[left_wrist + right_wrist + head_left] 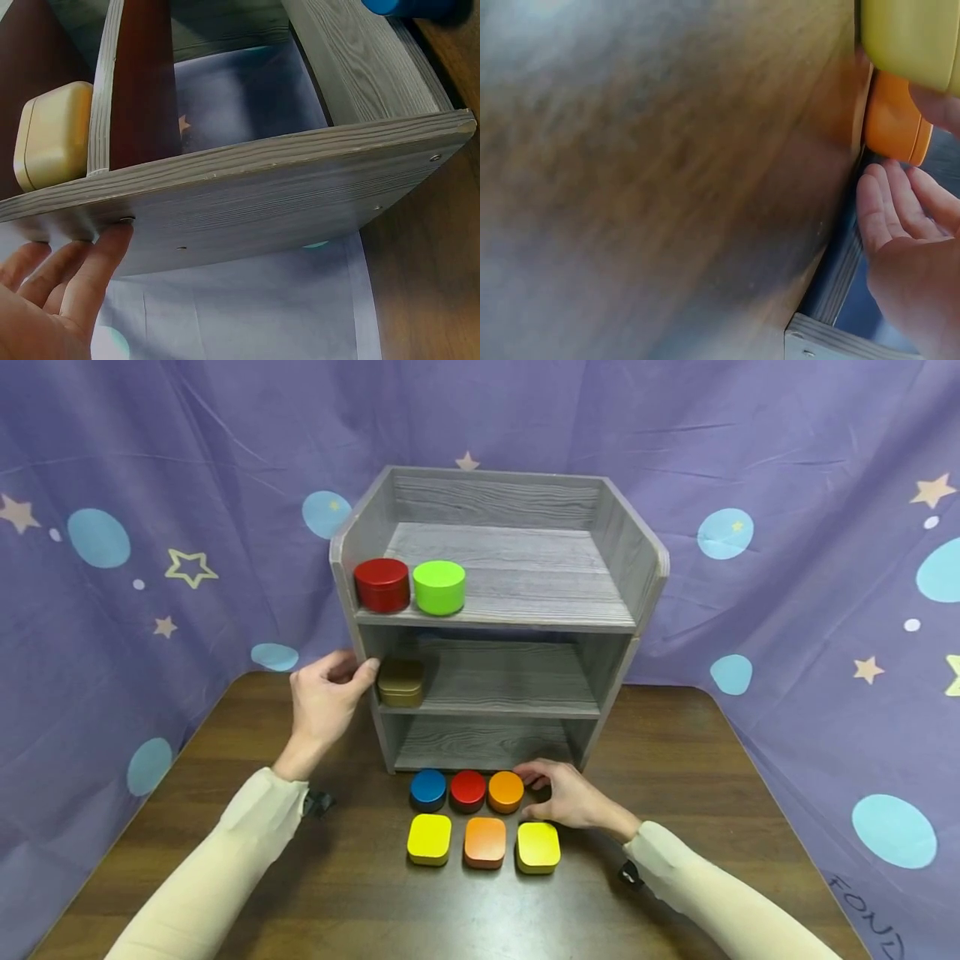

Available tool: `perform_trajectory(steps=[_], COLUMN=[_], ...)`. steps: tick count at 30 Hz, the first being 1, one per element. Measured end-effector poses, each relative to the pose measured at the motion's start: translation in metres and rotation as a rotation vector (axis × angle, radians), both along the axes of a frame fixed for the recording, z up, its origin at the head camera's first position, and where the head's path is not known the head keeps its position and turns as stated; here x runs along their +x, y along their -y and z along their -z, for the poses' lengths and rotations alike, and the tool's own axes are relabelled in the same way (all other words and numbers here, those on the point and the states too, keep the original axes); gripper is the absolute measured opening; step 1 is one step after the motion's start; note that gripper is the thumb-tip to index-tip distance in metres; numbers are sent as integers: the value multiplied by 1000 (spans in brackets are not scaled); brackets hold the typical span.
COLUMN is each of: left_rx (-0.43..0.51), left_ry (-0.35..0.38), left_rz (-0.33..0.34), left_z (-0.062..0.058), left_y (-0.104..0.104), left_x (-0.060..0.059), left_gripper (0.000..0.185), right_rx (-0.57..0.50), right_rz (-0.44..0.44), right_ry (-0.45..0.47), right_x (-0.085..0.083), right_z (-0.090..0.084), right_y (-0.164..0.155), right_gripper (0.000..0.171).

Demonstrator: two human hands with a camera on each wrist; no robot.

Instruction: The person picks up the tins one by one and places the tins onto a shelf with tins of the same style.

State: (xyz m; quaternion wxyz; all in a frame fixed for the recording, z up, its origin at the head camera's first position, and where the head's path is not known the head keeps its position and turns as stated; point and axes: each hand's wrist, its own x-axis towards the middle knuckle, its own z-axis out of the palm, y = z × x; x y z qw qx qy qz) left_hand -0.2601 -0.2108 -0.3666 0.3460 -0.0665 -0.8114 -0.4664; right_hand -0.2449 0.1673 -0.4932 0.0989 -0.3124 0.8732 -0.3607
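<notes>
My left hand is at the left side of a grey wooden shelf unit. In the left wrist view its fingertips touch the outer side panel; the thumb is hidden there. Just inside that panel, on the middle shelf, sits a gold square tin. My right hand is low over the table, thumb and fingers spread at the right side of an orange round tin. Whether it touches that tin I cannot tell. A red round tin and a blue round tin continue the row leftward.
Nearer stand a yellow square tin, an orange square tin and another yellow square tin. On the top shelf are a large red round tin and a green round tin. A purple curtain hangs behind the wooden table.
</notes>
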Motion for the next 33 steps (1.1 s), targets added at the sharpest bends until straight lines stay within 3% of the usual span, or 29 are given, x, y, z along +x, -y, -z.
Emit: perform_trajectory(steps=[18, 33], left_rx=[-8, -11], left_ry=[-1, -9], left_rz=[2, -10], left_z=[1, 3], left_y=[1, 1], left_x=[1, 1], left_gripper=[23, 22], right_rx=[6, 0], right_rz=[39, 42], right_ry=[87, 99], right_x=[2, 3], right_z=[0, 0], right_y=[19, 18], right_gripper=[62, 57])
